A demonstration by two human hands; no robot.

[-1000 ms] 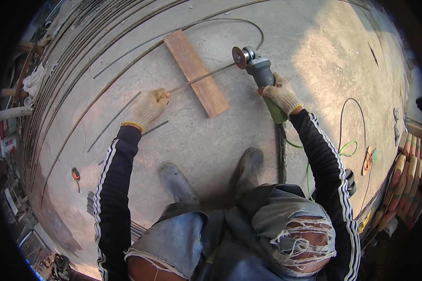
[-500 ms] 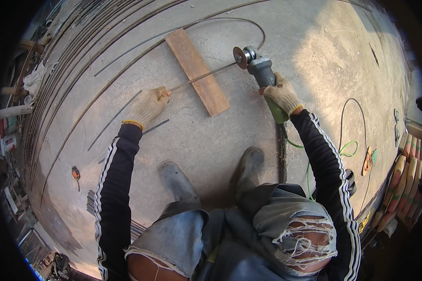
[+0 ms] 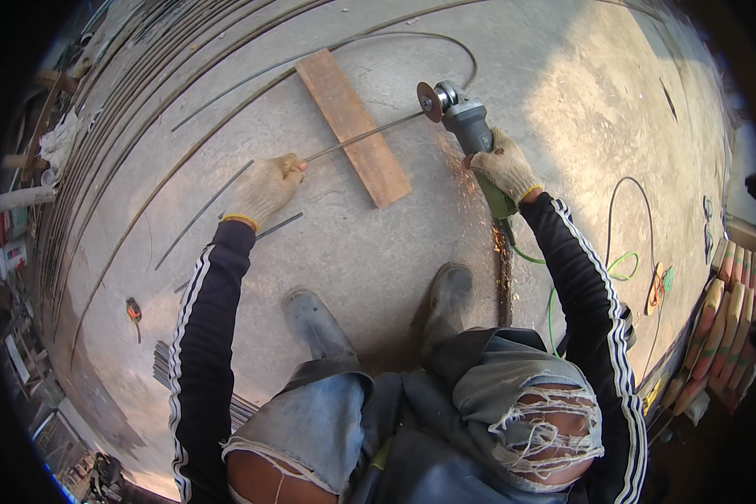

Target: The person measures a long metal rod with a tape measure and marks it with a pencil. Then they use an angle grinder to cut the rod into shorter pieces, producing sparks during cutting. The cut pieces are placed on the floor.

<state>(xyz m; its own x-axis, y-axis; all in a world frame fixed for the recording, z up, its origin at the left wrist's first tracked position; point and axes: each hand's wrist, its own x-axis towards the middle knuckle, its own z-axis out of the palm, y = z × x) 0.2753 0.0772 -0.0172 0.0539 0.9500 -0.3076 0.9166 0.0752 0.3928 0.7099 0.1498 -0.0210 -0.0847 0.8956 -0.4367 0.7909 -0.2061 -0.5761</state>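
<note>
My left hand (image 3: 269, 186), in a knitted cream work glove, is closed around a thin steel rod (image 3: 363, 136). The rod lies across a wooden board (image 3: 354, 126), and its far end meets the cutting disc (image 3: 430, 102) of an angle grinder (image 3: 469, 124). Around the grinder's green and grey body my right hand (image 3: 506, 165), gloved the same way, is wrapped. Orange sparks (image 3: 497, 231) stream from the disc side down toward my boots. Two short rod pieces lie beside and under my left wrist, one of them a cut rod (image 3: 203, 215).
Long steel bars (image 3: 134, 109) run along the left and far floor. A tape measure (image 3: 134, 311) lies at the left. The grinder's green cord (image 3: 553, 311) trails right toward a pair of sandals (image 3: 653, 290). Stacked sacks (image 3: 727, 328) stand at the far right.
Sparks now fly from the grinder toward the floor bar near my right boot, far denser than before. Both hands and the rod have stayed nearly in place.
</note>
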